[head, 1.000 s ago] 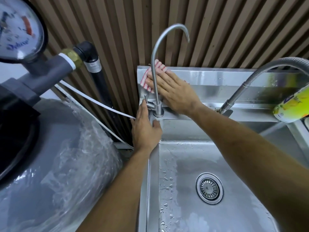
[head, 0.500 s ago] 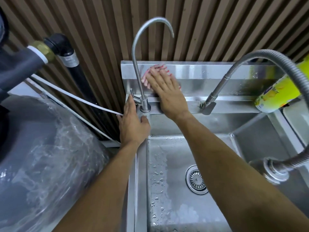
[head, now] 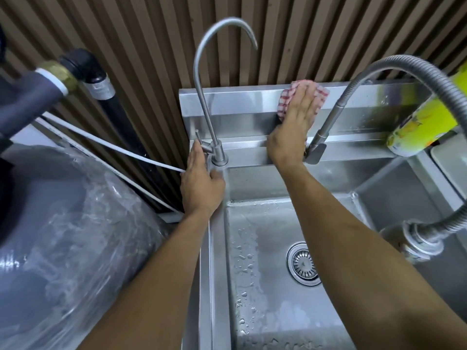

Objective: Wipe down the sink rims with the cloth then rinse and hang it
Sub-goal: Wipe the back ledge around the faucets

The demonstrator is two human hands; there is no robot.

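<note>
A red-and-white checked cloth (head: pixel 284 102) lies flat against the upright back rim (head: pixel 235 104) of the steel sink. My right hand (head: pixel 293 130) presses it there with straight fingers, between the two faucets. Most of the cloth is hidden under that hand. My left hand (head: pixel 201 183) rests on the sink's back left corner, its fingers lying beside the base of the thin gooseneck faucet (head: pixel 202 79). The left basin (head: pixel 255 286) is wet, with drops beside the round drain strainer (head: pixel 303 265).
A flexible spring faucet (head: pixel 348 89) arcs over the right basin (head: pixel 404 198). A yellow-green bottle (head: pixel 424 122) stands at the back right. A grey tank wrapped in plastic (head: pixel 75 236), black pipes (head: pixel 101 84) and a white hose (head: pixel 113 147) stand left of the sink. Slatted wood wall behind.
My right hand has slid the cloth rightward along the back rim, away from the thin faucet toward the spring faucet. My left hand has stayed at the corner.
</note>
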